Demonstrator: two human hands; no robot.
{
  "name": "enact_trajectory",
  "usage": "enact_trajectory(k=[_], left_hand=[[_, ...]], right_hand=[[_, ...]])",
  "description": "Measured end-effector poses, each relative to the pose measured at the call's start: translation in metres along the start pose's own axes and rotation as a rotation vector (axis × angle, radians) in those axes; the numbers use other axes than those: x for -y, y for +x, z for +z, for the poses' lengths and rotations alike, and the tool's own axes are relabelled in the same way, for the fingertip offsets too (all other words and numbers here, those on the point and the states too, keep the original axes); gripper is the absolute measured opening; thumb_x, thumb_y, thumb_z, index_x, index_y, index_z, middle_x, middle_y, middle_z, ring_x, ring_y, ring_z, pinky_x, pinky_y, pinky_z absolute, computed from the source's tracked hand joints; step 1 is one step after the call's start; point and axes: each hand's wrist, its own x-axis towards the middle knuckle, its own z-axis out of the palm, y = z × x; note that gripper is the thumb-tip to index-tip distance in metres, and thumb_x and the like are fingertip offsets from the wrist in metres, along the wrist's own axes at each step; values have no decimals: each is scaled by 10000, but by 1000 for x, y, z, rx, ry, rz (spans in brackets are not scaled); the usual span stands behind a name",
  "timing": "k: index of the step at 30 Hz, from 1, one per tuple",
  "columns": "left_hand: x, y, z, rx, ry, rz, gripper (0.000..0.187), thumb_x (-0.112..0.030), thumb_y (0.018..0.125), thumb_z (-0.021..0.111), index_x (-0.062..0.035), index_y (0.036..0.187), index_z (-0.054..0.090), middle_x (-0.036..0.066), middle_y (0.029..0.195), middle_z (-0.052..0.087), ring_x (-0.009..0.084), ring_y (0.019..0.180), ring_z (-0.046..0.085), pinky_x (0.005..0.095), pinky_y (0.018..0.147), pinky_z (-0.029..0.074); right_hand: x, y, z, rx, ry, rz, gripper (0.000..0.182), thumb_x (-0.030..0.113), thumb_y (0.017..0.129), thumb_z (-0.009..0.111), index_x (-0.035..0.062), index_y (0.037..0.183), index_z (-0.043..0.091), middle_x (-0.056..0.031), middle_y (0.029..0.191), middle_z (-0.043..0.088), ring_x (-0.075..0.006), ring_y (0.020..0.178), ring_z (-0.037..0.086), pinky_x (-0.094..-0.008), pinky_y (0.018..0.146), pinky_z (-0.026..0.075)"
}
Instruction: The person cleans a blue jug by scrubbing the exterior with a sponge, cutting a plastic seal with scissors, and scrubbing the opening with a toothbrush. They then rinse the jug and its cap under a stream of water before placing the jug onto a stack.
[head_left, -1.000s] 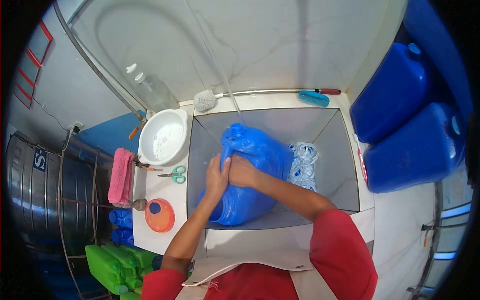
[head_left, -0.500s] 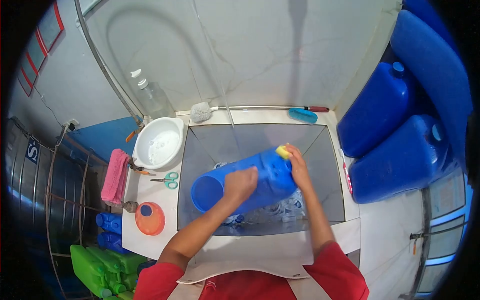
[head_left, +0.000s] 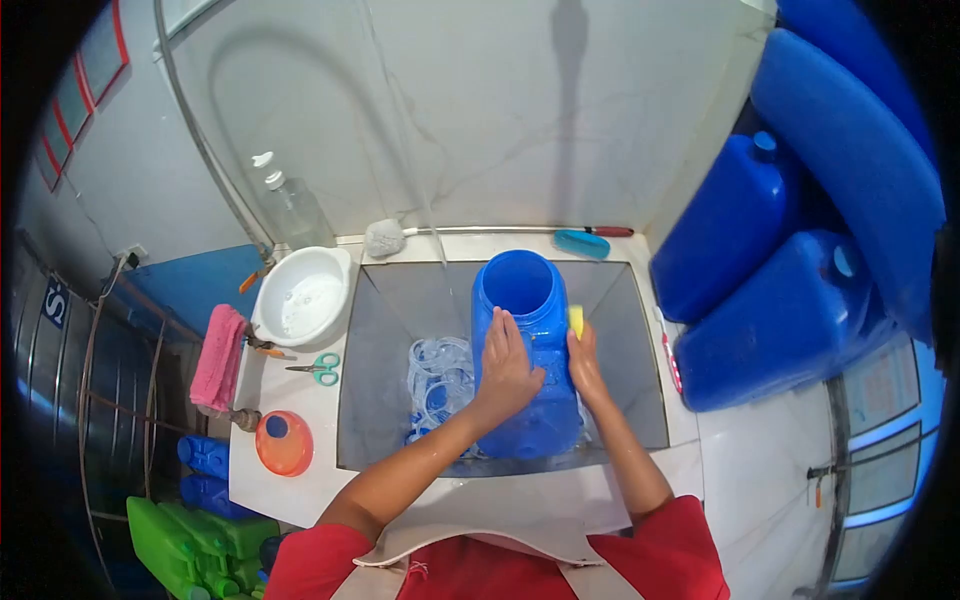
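Note:
A blue plastic jug [head_left: 545, 400] with a wide round mouth stands in the grey sink [head_left: 385, 310], its mouth turned up toward the back wall. My left hand [head_left: 507, 375] lies against the jug's left front side with the fingers stretched out. On the jug's right side, my right hand [head_left: 587, 365] presses a yellow sponge [head_left: 576, 319], gripped in its fingers. Left of the jug, a heap of clear plastic rings and blue pieces [head_left: 440, 375] lies on the sink bottom; the jug hides part of it.
Left of the sink are a white basin [head_left: 262, 318] with suds, scissors [head_left: 325, 369], an orange container [head_left: 284, 445] and a pink towel [head_left: 217, 355]. A long-handled brush [head_left: 385, 238] and a blue brush [head_left: 582, 243] lie along the back ledge. Large blue containers [head_left: 720, 230] stand at right.
The jug has turned from lying slanted with its mouth to the left to mouth up. My left hand has gone from a closed fist to outstretched fingers; the sponge has moved down the right side.

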Motion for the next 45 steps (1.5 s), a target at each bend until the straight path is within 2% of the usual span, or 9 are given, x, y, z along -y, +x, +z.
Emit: enact_trajectory(k=[5,11,18,24,26,29,31,35,45], left_hand=[[11,-3,-7,175,-278,190,896,-100,710,578,75,1396,29,328,1437,-71,469,1345,40,395,1110,124],[48,6,-70,488,-40,380,803,-52,704,571,66,1378,151,264,1465,67,383,1359,136,393,1101,204],[14,2,-45,283,-98,-76,499,-328,831,570,89,1098,505,301,1069,548,426,1069,493,450,939,370],[44,6,-15,103,29,55,340,-234,897,439,64,811,578,280,842,597,439,782,570,494,711,430],[57,13,-26,75,-18,114,322,-228,880,450,56,802,581,266,829,600,431,750,565,495,692,430],[66,18,-64,209,-278,-190,260,-200,816,517,25,926,586,216,899,611,382,780,575,458,698,453],[82,-3,-91,-136,70,380,350,-225,805,558,4,1070,549,196,1012,595,348,875,575,424,763,463],[118,-54,-140,188,157,-24,522,-452,813,590,-19,1098,529,207,1047,579,368,949,567,429,816,456],[177,-36,-97,128,170,-183,490,-490,835,530,-64,1074,573,223,980,615,405,898,584,489,748,460]], right_hand=[[3,38,-12,-161,296,121,391,261,955,379,-34,1203,448,-212,1105,502,-326,1096,448,-382,960,326],[102,19,-9,-143,-257,-705,295,219,920,423,-15,1050,549,-190,1047,529,-371,995,489,-427,885,378],[-84,8,47,-92,-369,155,221,138,844,447,-14,979,534,-232,966,570,-406,937,528,-476,814,417],[38,-19,66,-82,42,-317,178,127,844,475,9,960,540,-214,937,559,-392,899,524,-470,792,412],[86,-18,74,-99,-382,-801,192,134,811,517,4,953,513,-210,979,539,-386,927,504,-468,816,387],[92,11,84,27,-340,-451,257,129,769,549,-7,976,484,-212,1037,524,-401,968,483,-469,839,368],[91,28,89,94,-412,-489,305,96,736,555,-18,1004,466,-228,1005,534,-420,936,492,-493,812,387],[141,27,100,213,-554,-608,263,66,741,537,-17,980,466,-239,973,541,-422,907,498,-507,780,403],[210,31,386,661,-583,-800,341,195,791,538,25,1086,543,-180,1097,524,-358,993,516,-455,827,452]])
